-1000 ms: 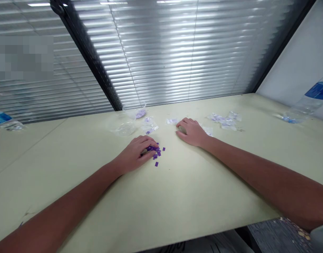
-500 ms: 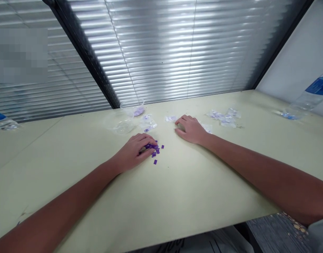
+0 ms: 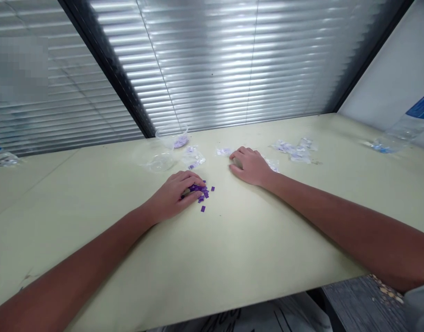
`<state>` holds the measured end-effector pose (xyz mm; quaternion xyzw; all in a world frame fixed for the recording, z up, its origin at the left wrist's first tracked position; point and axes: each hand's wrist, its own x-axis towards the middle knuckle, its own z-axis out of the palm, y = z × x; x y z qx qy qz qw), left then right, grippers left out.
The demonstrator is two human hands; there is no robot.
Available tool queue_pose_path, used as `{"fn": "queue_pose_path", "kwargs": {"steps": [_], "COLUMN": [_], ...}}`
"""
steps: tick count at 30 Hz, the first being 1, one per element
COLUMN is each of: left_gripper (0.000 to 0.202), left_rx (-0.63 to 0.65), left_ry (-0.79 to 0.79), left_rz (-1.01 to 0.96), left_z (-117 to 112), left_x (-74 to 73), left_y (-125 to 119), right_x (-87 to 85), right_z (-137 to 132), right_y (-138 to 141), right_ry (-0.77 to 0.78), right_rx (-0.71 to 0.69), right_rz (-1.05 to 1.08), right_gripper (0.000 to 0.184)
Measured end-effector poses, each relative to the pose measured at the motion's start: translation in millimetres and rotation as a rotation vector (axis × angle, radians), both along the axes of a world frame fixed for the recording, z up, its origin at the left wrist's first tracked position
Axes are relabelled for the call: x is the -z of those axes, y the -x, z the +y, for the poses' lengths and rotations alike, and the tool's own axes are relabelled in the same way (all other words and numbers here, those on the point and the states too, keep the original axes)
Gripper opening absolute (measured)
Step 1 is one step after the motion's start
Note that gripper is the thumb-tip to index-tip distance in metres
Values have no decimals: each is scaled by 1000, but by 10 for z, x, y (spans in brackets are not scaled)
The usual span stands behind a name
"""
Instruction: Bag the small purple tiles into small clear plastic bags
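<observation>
My left hand (image 3: 173, 193) rests on the pale table (image 3: 232, 240) with its fingers curled over a small heap of purple pieces (image 3: 201, 191); a few lie loose beside it. My right hand (image 3: 250, 166) lies knuckles up a little farther back, fingers curled under, next to a small clear bag (image 3: 273, 164). What its fingers hold, if anything, is hidden.
Two clear plastic cups (image 3: 155, 157) stand behind my left hand, one with purple bits in it. Small clear bags (image 3: 295, 151) lie scattered at the back right. A water bottle (image 3: 402, 129) lies at the far right, another at the far left. Window blinds rise behind the table.
Both hands stay where they were on the table; my left fingers curl slightly more over the purple pieces. The view has tilted a little.
</observation>
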<state>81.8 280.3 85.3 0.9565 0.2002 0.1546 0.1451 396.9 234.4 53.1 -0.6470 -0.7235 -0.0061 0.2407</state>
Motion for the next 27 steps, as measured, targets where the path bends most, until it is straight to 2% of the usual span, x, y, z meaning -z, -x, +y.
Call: {"fn": "queue_pose_path", "kwargs": {"steps": [12,27], "left_gripper": [25,26], "left_rx": [14,7], "left_ry": [-15,-30], "left_rz": [-7,3], "left_z": [-21,-12], "left_x": [-12,6], "left_y": [-19,-20], "right_x": [24,-33], "right_z": [17,-20], "right_y": [-34,-15], "right_ry": [-4,-11], "right_rx": [-33,-36], "right_rz": [4,12], "right_gripper": [33,32]}}
